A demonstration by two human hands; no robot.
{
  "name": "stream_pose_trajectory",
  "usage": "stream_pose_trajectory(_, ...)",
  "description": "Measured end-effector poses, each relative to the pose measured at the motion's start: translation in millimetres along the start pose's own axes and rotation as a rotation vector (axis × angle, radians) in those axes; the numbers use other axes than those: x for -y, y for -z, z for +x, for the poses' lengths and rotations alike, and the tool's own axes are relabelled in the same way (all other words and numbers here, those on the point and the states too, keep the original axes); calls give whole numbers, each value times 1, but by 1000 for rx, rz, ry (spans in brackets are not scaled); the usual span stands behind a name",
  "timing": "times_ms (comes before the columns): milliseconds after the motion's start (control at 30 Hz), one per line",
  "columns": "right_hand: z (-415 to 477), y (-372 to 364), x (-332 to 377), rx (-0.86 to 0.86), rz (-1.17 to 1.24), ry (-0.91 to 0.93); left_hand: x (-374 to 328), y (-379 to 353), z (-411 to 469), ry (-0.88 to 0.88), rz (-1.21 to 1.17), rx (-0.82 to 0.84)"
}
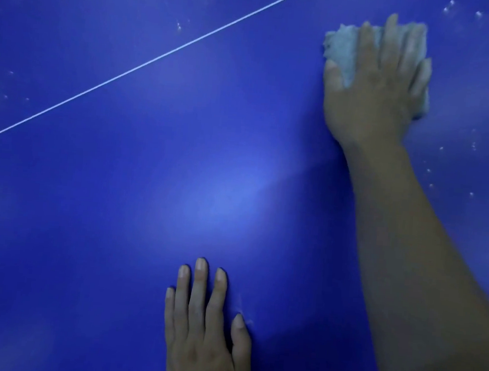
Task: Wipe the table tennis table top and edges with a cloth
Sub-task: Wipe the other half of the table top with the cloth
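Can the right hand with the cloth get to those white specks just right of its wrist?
Probably yes. The right hand presses the cloth on the table, and only bare blue surface separates it from the specks.

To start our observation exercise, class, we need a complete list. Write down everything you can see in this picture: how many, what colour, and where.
table top: one, blue, fills the whole view
line: one, white and thin, runs diagonally from the left edge up to the top edge
cloth: one, pale whitish, upper right, bunched under the right hand
specks: many, whitish, scattered at the upper left, top and right of the table top; whether droplets or dust cannot be told
left hand: one, bare, bottom centre, fingers straight, resting flat on the table top
right hand: one, bare, upper right, fingers straight, pressing on the cloth
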State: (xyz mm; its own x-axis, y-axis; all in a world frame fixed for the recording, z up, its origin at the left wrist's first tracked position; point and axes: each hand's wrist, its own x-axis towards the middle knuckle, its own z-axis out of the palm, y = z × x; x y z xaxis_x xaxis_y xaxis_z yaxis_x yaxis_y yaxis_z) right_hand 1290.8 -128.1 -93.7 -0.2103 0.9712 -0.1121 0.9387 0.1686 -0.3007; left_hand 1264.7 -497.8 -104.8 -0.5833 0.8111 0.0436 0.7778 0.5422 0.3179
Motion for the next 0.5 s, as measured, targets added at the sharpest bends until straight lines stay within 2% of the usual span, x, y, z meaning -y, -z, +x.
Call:
stream_pose_trajectory(67, -10, 0, 3, -2, -26, -19, 6, -3, -4, -37, 3, 19)
stream_pose_trajectory(133, -33, -12, 27, 8, -73, 76, 6, -2, -5, -40, 19, 33)
stream_pose_trajectory(267, -93, -40, 79, 129, -60, 527, 7, -7, -5, -43, 70, 0)
stream_pose_trajectory(367, -94, -40, 70, 157, -79, 711, 7, -10, -6, -35, 65, -16)
stream_pose_trajectory(433, -67, -32, 47, 133, -122, 654, 10, -11, -7, -51, 52, -7)
stream_pose_trajectory(500, -31, -16, 9, 51, -151, 432, 11, -12, -8, -60, 53, 2)
